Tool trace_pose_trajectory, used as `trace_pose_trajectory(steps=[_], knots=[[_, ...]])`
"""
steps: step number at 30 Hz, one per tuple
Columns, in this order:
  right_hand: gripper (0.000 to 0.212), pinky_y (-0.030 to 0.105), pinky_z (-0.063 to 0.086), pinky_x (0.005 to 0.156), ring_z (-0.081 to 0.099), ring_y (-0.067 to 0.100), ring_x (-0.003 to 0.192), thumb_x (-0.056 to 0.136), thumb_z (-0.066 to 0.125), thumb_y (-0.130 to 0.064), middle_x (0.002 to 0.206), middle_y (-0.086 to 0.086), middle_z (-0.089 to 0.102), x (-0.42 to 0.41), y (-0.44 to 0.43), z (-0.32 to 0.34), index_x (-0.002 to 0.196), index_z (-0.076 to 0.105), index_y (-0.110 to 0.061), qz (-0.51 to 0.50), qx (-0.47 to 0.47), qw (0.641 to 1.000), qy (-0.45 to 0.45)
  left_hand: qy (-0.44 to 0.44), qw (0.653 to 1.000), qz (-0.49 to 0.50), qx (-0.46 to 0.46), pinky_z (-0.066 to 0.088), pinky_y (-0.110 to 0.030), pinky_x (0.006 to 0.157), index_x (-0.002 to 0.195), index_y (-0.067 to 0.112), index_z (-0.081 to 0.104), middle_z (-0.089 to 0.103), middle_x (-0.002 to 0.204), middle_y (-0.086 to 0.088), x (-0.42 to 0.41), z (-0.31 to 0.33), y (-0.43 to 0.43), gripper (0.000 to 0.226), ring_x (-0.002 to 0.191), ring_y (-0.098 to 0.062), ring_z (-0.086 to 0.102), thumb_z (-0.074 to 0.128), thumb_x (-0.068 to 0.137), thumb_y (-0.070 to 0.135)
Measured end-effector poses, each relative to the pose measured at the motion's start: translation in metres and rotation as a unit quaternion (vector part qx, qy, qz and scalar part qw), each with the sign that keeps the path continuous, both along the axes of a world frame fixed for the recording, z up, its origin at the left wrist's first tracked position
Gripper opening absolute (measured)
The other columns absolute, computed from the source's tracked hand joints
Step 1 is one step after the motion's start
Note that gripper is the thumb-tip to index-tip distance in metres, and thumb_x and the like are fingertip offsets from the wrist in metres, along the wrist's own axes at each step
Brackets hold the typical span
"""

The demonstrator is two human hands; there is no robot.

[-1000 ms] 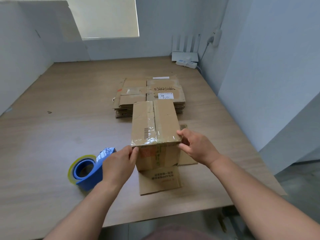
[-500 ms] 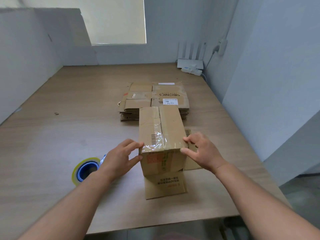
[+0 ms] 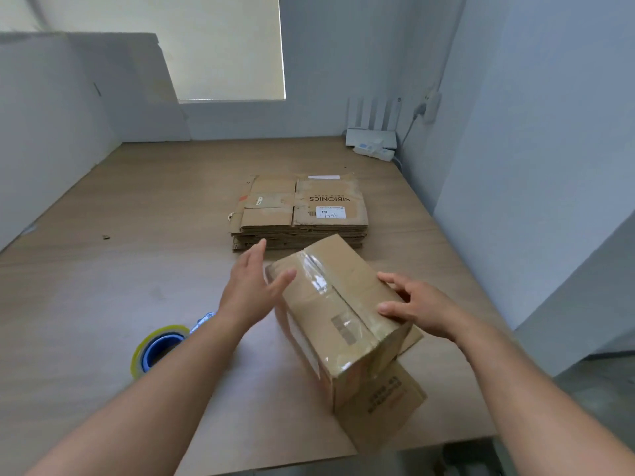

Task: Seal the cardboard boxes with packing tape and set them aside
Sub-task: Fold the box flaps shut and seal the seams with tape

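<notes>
A small cardboard box point(image 3: 347, 314) stands near the table's front edge, turned at an angle, with clear tape along its top seam. Its lower flaps point(image 3: 388, 407) splay out on the table. My right hand point(image 3: 419, 309) grips the box's top right edge, thumb and fingers on the lid. At the box's far left corner my left hand point(image 3: 252, 290) is flat with its fingers spread, the thumb over the corner. A blue tape dispenser with a yellowish roll point(image 3: 156, 350) lies left of the box, partly hidden by my left forearm.
A stack of flattened cardboard boxes point(image 3: 299, 214) lies just behind the box. A white router point(image 3: 371, 137) and a power strip point(image 3: 374, 152) sit at the far right corner by the wall. The wooden table point(image 3: 103, 276) ends close in front of me.
The box has been turned clockwise and now sits diagonally. My left hand moved from its near left corner to the far left corner. My right hand shifted onto the top right edge.
</notes>
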State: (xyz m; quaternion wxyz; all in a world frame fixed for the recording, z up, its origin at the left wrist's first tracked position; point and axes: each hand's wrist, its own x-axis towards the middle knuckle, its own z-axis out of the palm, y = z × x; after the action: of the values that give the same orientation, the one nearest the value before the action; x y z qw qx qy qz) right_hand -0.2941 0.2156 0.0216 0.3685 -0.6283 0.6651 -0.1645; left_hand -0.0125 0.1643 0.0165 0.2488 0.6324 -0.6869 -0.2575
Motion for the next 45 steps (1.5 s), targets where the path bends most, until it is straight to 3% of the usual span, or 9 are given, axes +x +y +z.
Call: trace_pose_trajectory(steps=[6,9,13,16,19,23,27,36,45], knots=[[0.068,0.035,0.037,0.108,0.046,0.014,0.127,0.083,0.069,-0.042,0.143,0.0,0.046,-0.022,0.003,-0.015,0.143,0.039,-0.034,-0.044,-0.018,0.999,0.001,-0.004,0.982,0.02,0.189,0.048,-0.04,0.096,0.134,0.02,0.05,0.06,0.126,-0.004,-0.027,-0.003,-0.009,0.066,0.107,-0.024,0.06,0.065,0.08,0.055],[0.064,0.039,0.04,0.102,0.044,0.023,0.129,0.092,0.051,-0.05,0.145,0.007,0.041,-0.029,-0.001,-0.016,0.147,0.034,-0.022,-0.191,-0.098,0.969,0.125,-0.044,0.98,0.056,0.187,0.05,-0.04,0.091,0.145,0.018,0.03,0.056,0.13,-0.007,-0.042,0.001,0.003,0.08,0.109,-0.028,0.059,0.061,0.082,0.057],[0.046,0.033,0.04,0.077,0.053,0.025,0.105,0.094,0.043,-0.053,0.12,0.008,0.055,-0.029,0.007,-0.018,0.116,0.053,-0.014,-0.31,-0.163,0.927,0.135,0.056,0.959,0.09,0.263,0.06,-0.036,0.06,0.148,0.024,0.0,0.06,0.093,-0.009,-0.062,0.001,0.027,0.096,0.071,-0.028,0.07,0.063,0.082,0.054],[0.05,0.032,0.039,0.07,0.058,0.027,0.091,0.09,0.038,-0.064,0.099,0.006,0.063,-0.019,0.02,-0.02,0.092,0.052,-0.017,-0.326,-0.118,0.927,0.142,0.109,0.954,0.107,0.257,0.055,-0.046,0.086,0.147,0.03,-0.018,0.043,0.135,-0.019,-0.067,-0.006,0.026,0.114,0.108,-0.038,0.06,0.069,0.077,0.053],[0.061,0.033,0.045,0.076,0.061,0.028,0.097,0.087,0.035,-0.072,0.099,0.006,0.065,0.001,0.025,-0.026,0.096,0.057,-0.016,-0.251,-0.039,0.959,0.128,0.016,0.987,0.046,0.156,0.024,-0.047,0.114,0.149,0.03,-0.02,-0.005,0.159,-0.005,-0.06,-0.004,0.02,0.122,0.145,-0.029,0.013,0.072,0.074,0.056],[0.062,0.036,0.044,0.088,0.056,0.032,0.113,0.09,0.044,-0.062,0.12,0.013,0.061,0.031,0.019,-0.031,0.119,0.05,-0.008,-0.225,-0.017,0.974,0.035,-0.028,0.989,0.023,0.143,0.038,-0.042,0.106,0.153,0.023,0.008,0.028,0.151,-0.006,-0.044,0.007,0.017,0.112,0.135,-0.024,0.035,0.071,0.07,0.063],[0.041,0.039,0.046,0.09,0.056,0.031,0.107,0.098,0.037,-0.047,0.117,0.012,0.061,0.041,0.004,-0.026,0.113,0.05,-0.011,-0.19,-0.013,0.982,0.01,-0.039,0.975,-0.009,0.219,0.048,-0.03,0.08,0.145,0.027,0.029,0.057,0.123,0.002,-0.024,0.009,0.039,0.095,0.106,-0.017,0.057,0.068,0.069,0.068],[0.097,0.041,0.043,0.098,0.05,0.029,0.125,0.08,0.055,-0.068,0.14,0.007,0.051,0.09,-0.039,-0.011,0.148,0.015,-0.012,-0.116,0.025,0.991,0.054,0.081,0.982,0.068,0.154,0.042,-0.026,0.08,0.145,0.025,0.027,0.052,0.134,0.003,-0.02,-0.011,0.055,0.074,0.105,-0.014,0.051,0.06,0.086,0.054],[0.125,0.043,0.036,0.104,0.032,0.028,0.138,0.068,0.057,-0.078,0.154,0.01,0.023,0.105,-0.024,-0.006,0.152,-0.009,-0.015,-0.058,0.003,0.99,0.127,0.115,0.982,0.051,0.141,0.044,-0.026,0.082,0.144,0.027,0.027,0.051,0.127,0.008,-0.013,-0.019,0.04,0.072,0.109,-0.012,0.05,0.059,0.086,0.055]])
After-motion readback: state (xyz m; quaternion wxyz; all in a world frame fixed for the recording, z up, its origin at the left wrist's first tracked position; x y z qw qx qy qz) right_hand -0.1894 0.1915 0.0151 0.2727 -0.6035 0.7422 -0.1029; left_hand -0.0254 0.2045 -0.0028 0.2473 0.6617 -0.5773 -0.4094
